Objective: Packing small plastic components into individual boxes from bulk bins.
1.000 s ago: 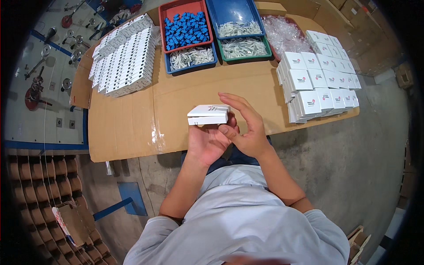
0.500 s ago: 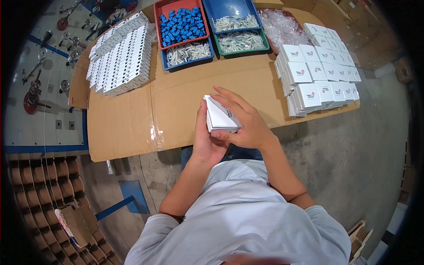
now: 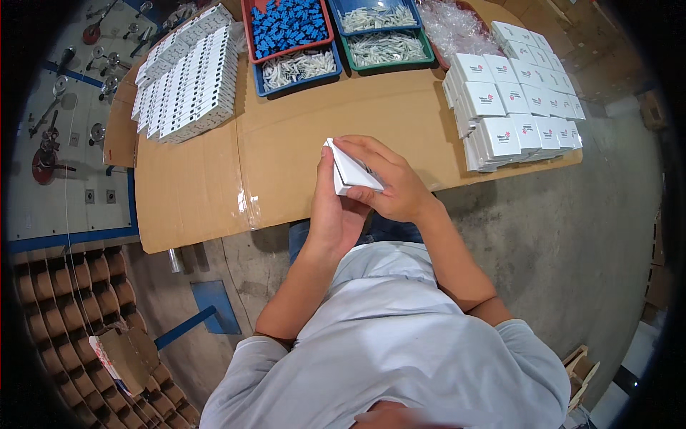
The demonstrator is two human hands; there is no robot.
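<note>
A small white box (image 3: 350, 171) is held between both my hands above the near edge of the cardboard-covered table. My left hand (image 3: 334, 214) wraps it from the left and below, thumb along its side. My right hand (image 3: 393, 182) grips it from the right, fingers over the top and thumb on the near edge. Those fingers hide much of the box's printed top face. What lies inside the box cannot be seen.
Stacked white boxes (image 3: 500, 139) stand at the table's right. Rows of white pieces with dark holes (image 3: 193, 86) fill the left. Along the back sit a red tray (image 3: 250, 36) of blue parts, blue and green trays (image 3: 389, 68) of small pale parts, and clear plastic bags (image 3: 454, 32).
The right hand's fingers have come down closer over the box's top and far edge. The box is tilted a little differently, and the whole view has shifted slightly.
</note>
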